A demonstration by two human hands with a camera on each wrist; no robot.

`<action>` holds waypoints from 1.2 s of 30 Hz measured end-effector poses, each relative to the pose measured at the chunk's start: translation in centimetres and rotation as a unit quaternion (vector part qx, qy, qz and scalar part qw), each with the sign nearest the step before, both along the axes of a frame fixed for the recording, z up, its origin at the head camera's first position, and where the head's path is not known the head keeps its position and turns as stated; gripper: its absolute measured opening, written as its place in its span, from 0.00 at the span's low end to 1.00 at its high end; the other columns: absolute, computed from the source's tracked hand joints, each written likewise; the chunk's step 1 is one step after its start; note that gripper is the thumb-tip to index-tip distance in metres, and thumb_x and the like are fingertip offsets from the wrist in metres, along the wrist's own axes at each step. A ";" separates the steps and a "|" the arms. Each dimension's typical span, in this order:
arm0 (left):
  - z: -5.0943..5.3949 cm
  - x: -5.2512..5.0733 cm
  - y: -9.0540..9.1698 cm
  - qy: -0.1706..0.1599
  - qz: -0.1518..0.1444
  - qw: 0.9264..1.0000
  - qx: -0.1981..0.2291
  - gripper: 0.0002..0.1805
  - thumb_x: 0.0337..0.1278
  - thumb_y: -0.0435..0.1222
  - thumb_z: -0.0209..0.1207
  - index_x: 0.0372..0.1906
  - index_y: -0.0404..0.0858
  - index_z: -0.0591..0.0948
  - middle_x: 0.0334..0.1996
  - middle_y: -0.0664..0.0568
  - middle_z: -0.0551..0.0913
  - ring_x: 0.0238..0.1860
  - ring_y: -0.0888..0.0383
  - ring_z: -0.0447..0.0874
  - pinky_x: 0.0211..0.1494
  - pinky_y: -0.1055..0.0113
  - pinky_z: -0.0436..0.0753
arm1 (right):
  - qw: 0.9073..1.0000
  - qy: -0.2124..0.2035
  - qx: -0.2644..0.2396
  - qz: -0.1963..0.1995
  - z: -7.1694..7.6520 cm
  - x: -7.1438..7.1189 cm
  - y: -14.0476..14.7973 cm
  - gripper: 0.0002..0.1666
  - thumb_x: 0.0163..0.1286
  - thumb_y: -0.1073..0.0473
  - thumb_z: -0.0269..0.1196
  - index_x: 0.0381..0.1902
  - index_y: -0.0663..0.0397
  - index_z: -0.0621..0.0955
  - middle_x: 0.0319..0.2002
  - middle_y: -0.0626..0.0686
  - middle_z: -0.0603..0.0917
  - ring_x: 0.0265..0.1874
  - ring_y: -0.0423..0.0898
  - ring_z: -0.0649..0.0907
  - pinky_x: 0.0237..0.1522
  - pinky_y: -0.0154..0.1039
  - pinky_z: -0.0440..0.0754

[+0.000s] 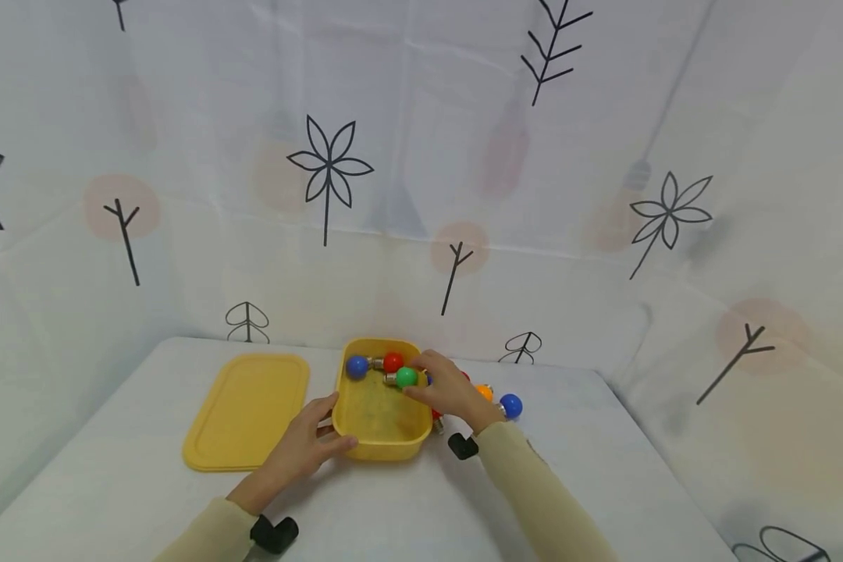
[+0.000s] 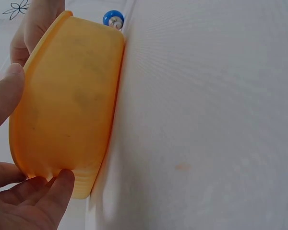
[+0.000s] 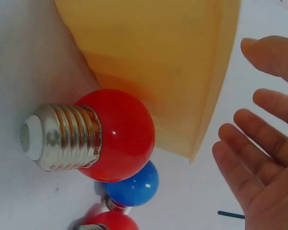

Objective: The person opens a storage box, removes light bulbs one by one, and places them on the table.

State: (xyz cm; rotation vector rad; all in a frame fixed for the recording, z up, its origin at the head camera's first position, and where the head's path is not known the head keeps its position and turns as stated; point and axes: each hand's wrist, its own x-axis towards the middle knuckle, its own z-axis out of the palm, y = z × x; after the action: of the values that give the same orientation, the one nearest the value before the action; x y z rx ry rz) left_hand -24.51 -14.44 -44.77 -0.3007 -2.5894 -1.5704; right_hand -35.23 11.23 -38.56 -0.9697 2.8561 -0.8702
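Here's the left hand [image 1: 311, 441], lower centre of the frame, holding the near-left corner of the yellow tub [image 1: 382, 451] between spread thumb and fingers: a useful brace. The right hand [image 1: 453, 388] is over the tub's right rim, thumb and fingers apart, pinching nothing. By its tips, the green bulb [image 1: 407, 378] lies inside, the red bulb [image 1: 393, 361] and blue bulb [image 1: 357, 367] up towards the far wall. Low, gentle releases should stop rolling and knocks; the bare near half offers room. And careful, the outside red bulb [image 3: 117, 136] sits right beside the tub, easily nudged by that wrist!
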 end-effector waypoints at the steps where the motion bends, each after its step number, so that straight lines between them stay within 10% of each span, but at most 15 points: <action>1: 0.0 0.0 0.0 0.001 0.001 1.000 -0.001 0.47 0.49 0.42 0.70 0.71 0.31 0.59 0.63 0.41 0.68 0.61 0.48 0.71 0.59 0.59 0.77 | 1.000 0.003 0.006 0.008 0.0 -0.3 -0.2 0.27 0.63 0.49 0.67 0.57 0.55 0.78 0.53 0.56 0.77 0.52 0.56 0.75 0.56 0.48 0.78; 17: -0.1 -0.2 -0.2 -0.005 -0.008 1.000 0.001 0.48 0.50 0.45 0.69 0.72 0.32 0.59 0.65 0.42 0.67 0.62 0.47 0.70 0.61 0.58 0.76 | 0.988 0.062 0.124 0.064 -0.6 -3.7 -3.0 0.25 0.60 0.51 0.68 0.54 0.51 0.79 0.54 0.47 0.77 0.54 0.46 0.74 0.63 0.43 0.72; 36: -0.1 -0.4 -0.3 0.003 -0.010 1.000 -0.002 0.48 0.50 0.44 0.69 0.72 0.32 0.59 0.63 0.42 0.68 0.62 0.48 0.71 0.60 0.60 0.77 | 0.986 0.014 0.155 0.052 -1.0 -4.3 -4.1 0.24 0.62 0.51 0.67 0.55 0.51 0.80 0.52 0.46 0.76 0.49 0.43 0.74 0.60 0.40 0.75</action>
State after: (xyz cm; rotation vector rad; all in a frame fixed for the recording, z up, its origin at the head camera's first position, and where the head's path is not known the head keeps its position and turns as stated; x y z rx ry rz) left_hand -24.87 -14.75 -44.91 -0.3319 -2.5937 -1.5682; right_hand -39.52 7.09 -39.59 -1.0837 2.8140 -0.3888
